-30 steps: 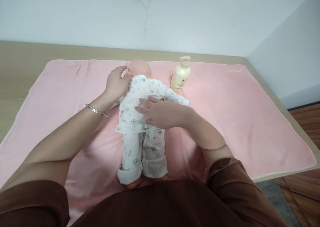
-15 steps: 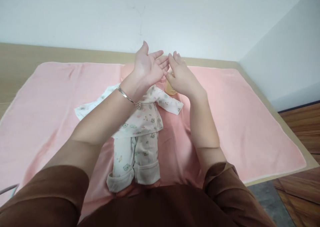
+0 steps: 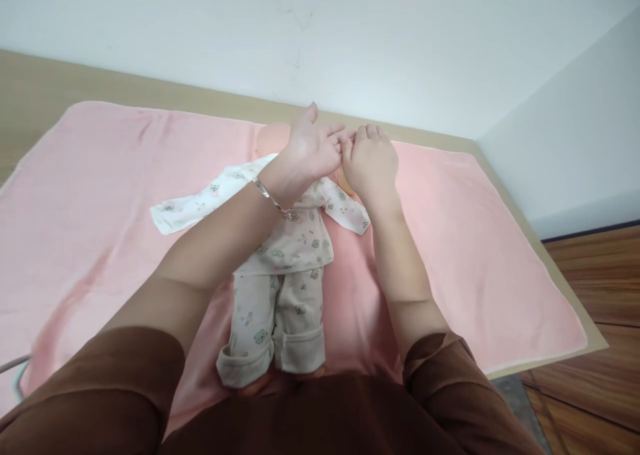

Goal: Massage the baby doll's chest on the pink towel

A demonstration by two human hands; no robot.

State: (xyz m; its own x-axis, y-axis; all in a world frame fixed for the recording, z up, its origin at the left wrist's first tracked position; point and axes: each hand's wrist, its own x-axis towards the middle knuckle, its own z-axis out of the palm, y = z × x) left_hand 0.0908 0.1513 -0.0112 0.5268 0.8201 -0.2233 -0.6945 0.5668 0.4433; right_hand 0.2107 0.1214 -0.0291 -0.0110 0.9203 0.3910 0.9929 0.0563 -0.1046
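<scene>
Left hand (image 3: 313,149): raised above the doll's head, palm turned up and toward the right hand, fingers (image 3: 334,133) spread loosely, holding nothing; a thin metal bangle (image 3: 271,198) sits on the wrist.
Right hand (image 3: 371,163): raised beside the left, back toward the camera, fingers (image 3: 367,133) curled inward and meeting the left fingertips; nothing visible in its grasp.
Doll (image 3: 283,241): lies on its back on the pink towel, head away from the person, feet at the near edge; smooth, rounded peach head, mostly hidden behind the hands.
Clothing: soft white printed cotton top and trousers with small bear motifs; trouser cuffs turned up; both sleeves lie flat and spread outward, the left sleeve (image 3: 193,201) reaching farther.
Pink towel (image 3: 475,241): plush, rectangular, pale trim at the border, faint wrinkles on the left part.
Tabletop (image 3: 45,81): light wood grain, showing as a strip along the far side and the right edge.
Open room: broad bare towel on both sides of the doll.
Surroundings: white wall (image 3: 400,35) behind; brown wooden floor (image 3: 595,295) at right.
</scene>
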